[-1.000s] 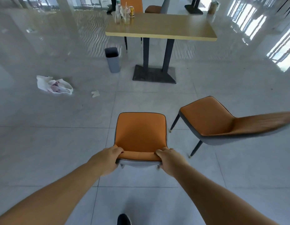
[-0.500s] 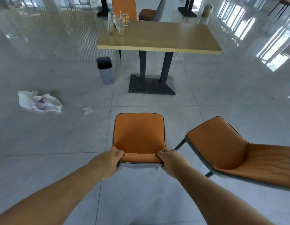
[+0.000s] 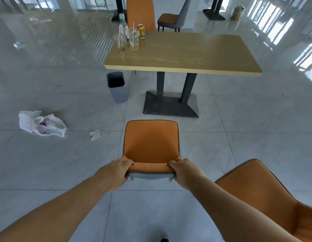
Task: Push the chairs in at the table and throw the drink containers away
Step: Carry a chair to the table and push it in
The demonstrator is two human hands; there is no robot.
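Chair point(image 3: 151, 144) backrest gripped w/ both hands point(image 3: 116, 173), short of table point(image 3: 183, 55).

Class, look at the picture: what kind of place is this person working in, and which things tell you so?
Probably a cafeteria or canteen hall: a long wooden pedestal table with orange padded chairs, used clear plastic cups with straws left on it, and a grey bin on the shiny tiled floor.

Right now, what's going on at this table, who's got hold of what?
A person grips the top of an orange chair's backrest with the left hand and right hand, facing the wooden table; the chair is short of it. A second orange chair stands at the right, not pushed in. The bottle, two plastic cups and can sit on the table's far left corner. The grey bin stands by the table.
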